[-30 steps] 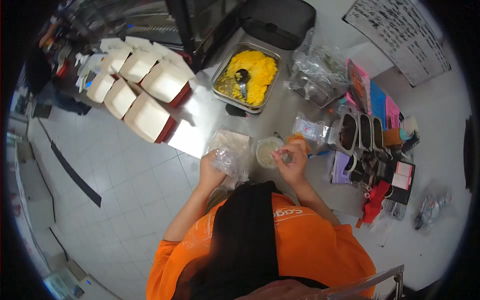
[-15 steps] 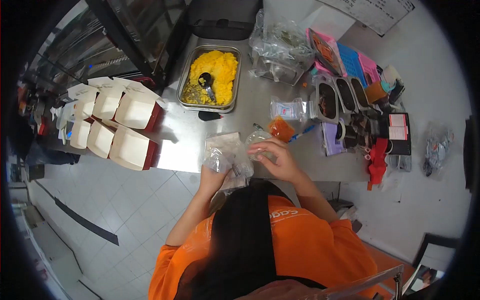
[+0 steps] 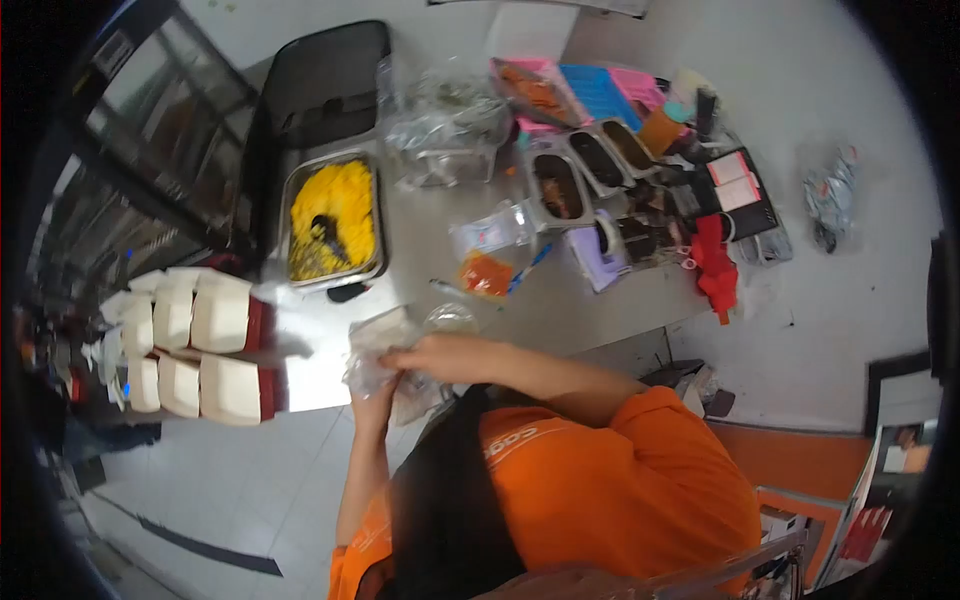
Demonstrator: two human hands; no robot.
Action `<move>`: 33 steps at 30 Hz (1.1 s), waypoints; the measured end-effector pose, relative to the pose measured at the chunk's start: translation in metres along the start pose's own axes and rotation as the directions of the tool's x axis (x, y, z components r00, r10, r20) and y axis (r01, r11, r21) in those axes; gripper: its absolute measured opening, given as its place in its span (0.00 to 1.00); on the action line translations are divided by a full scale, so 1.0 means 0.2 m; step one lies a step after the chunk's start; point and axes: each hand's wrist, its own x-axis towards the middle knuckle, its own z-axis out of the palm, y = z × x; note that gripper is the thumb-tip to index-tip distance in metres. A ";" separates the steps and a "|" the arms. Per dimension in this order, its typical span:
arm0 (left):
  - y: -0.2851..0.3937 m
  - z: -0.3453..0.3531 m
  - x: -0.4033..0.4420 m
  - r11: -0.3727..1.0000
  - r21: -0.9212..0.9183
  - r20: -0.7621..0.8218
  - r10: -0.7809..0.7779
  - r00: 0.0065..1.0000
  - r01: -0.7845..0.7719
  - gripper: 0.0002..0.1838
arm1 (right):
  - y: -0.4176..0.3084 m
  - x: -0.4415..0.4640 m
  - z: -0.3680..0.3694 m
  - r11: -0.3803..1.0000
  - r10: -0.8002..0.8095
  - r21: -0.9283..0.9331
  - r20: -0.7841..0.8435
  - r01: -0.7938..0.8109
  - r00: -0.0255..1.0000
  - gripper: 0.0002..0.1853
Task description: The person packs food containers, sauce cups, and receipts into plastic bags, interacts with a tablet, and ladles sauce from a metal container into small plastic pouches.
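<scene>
My left hand (image 3: 374,398) is closed around a crumpled clear plastic bag (image 3: 368,372) near the front edge of the steel counter. Reaching across from the right, my right hand (image 3: 425,358) has its fingers pressed together at the same bag, touching it beside my left hand. A pale brown packet (image 3: 385,328) lies just behind the bag. The round clear container (image 3: 452,318) stands behind my right hand, and neither hand touches it. Farther back, an orange-filled packet (image 3: 486,274) rests near a blue pen (image 3: 530,268).
Open white-and-red boxes (image 3: 225,388) stand at the left. A metal tray (image 3: 378,262) holds yellow food and a black scoop (image 3: 328,232). Metal containers with dark contents (image 3: 557,190), a lilac item (image 3: 590,262) and red cloth (image 3: 713,270) are at the right.
My right hand has left the round container and moved left to the plastic bag. My left hand still holds the bag. The view has turned, shifting the counter items left.
</scene>
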 end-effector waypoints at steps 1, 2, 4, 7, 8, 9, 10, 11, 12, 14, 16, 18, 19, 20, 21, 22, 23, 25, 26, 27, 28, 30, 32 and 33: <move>-0.03 0.00 -0.01 0.999 -0.031 -0.013 -0.043 0.999 0.043 0.23 | 0.02 0.01 0.02 0.999 0.023 0.024 0.034 -0.024 0.999 0.25; -0.02 0.02 -0.02 0.997 -0.027 -0.042 -0.073 0.996 0.072 0.27 | 0.04 0.03 0.04 0.998 0.047 0.047 0.069 -0.050 0.997 0.27; 0.03 0.05 -0.04 0.991 -0.018 -0.114 -0.135 0.984 0.133 0.34 | 0.10 0.05 0.10 0.981 -0.123 -0.145 0.058 0.131 0.991 0.35; 0.10 0.10 -0.06 0.996 -0.083 -0.122 -0.047 0.991 0.037 0.42 | 0.08 0.04 0.12 0.956 -0.226 -0.185 0.042 0.230 0.973 0.45; 0.09 0.12 -0.06 1.000 -0.012 -0.137 -0.028 0.990 0.027 0.42 | 0.10 0.05 0.12 0.953 -0.255 -0.155 0.051 0.260 0.965 0.48; 0.07 0.13 -0.06 0.998 0.060 -0.150 -0.011 0.989 0.020 0.42 | 0.12 0.05 0.10 0.950 -0.284 -0.122 0.058 0.289 0.957 0.50; 0.06 0.15 -0.07 0.991 0.132 -0.163 0.003 0.987 0.019 0.43 | 0.13 0.04 0.05 0.957 -0.281 -0.042 0.127 0.288 0.951 0.51; 0.05 0.17 -0.07 0.998 0.053 -0.199 -0.016 0.980 0.028 0.37 | 0.14 0.02 0.01 0.959 -0.281 0.042 0.197 0.279 0.939 0.52; 0.05 0.20 -0.08 0.999 -0.027 -0.233 -0.038 0.972 0.033 0.32 | 0.15 0.01 -0.03 0.957 -0.287 0.123 0.267 0.263 0.920 0.52; -0.02 0.17 -0.02 0.995 -0.104 -0.133 -0.018 0.991 0.004 0.21 | 0.23 -0.01 -0.04 0.904 -0.371 0.307 0.217 0.297 0.903 0.54; 0.08 0.24 -0.06 1.000 0.021 -0.206 0.004 0.978 0.000 0.19 | 0.32 -0.02 -0.02 0.803 -0.485 0.440 0.092 0.401 0.870 0.55; 0.12 0.32 -0.08 0.997 0.078 -0.230 0.001 0.973 0.017 0.21 | 0.38 -0.08 -0.04 0.819 -0.498 0.381 0.097 0.430 0.862 0.54; 0.09 0.35 -0.08 0.996 0.093 -0.269 0.019 0.963 0.006 0.22 | 0.36 -0.12 -0.07 0.823 -0.505 0.355 0.101 0.443 0.857 0.53; 0.04 0.38 -0.07 0.994 0.112 -0.307 0.037 0.951 -0.002 0.23 | 0.22 -0.30 -0.32 0.877 -0.379 0.431 0.349 0.212 0.857 0.51; 0.05 0.41 -0.08 0.991 0.134 -0.346 0.057 0.937 -0.010 0.23 | 0.23 -0.32 -0.33 0.901 -0.366 0.363 0.341 0.239 0.866 0.51; 0.06 0.45 -0.10 0.990 0.129 -0.360 0.105 0.927 -0.062 0.24 | 0.24 -0.32 -0.33 0.920 -0.355 0.288 0.330 0.265 0.875 0.51; 0.06 0.51 -0.12 0.986 0.121 -0.373 0.156 0.915 -0.119 0.24 | 0.24 -0.32 -0.33 0.934 -0.344 0.208 0.318 0.289 0.884 0.51; 0.10 0.61 -0.13 0.965 0.118 -0.401 0.262 0.878 -0.235 0.23 | 0.26 -0.32 -0.30 0.937 -0.343 0.156 0.253 0.312 0.904 0.52; 0.11 0.63 -0.14 0.963 0.114 -0.397 0.270 0.877 -0.245 0.22 | 0.28 -0.32 -0.27 0.939 -0.340 0.129 0.219 0.318 0.915 0.52; 0.11 0.64 -0.14 0.961 0.113 -0.391 0.277 0.878 -0.253 0.21 | 0.29 -0.33 -0.24 0.933 -0.359 0.043 0.187 0.357 0.915 0.53; 0.12 0.64 -0.14 0.967 0.114 -0.374 0.254 0.892 -0.227 0.19 | 0.30 -0.33 -0.21 0.920 -0.377 -0.046 0.156 0.388 0.913 0.53; 0.11 0.59 -0.13 0.984 0.126 -0.313 0.160 0.936 -0.126 0.17 | 0.34 -0.33 -0.14 0.893 -0.420 -0.149 0.067 0.425 0.905 0.53; 0.11 0.54 -0.11 0.990 0.137 -0.230 0.064 0.971 -0.033 0.14 | 0.38 -0.32 -0.10 0.874 -0.464 -0.183 -0.045 0.449 0.885 0.52; 0.11 0.52 -0.10 0.989 0.146 -0.188 0.026 0.982 0.002 0.13 | 0.37 -0.35 -0.18 0.906 -0.421 0.002 0.082 0.423 0.903 0.48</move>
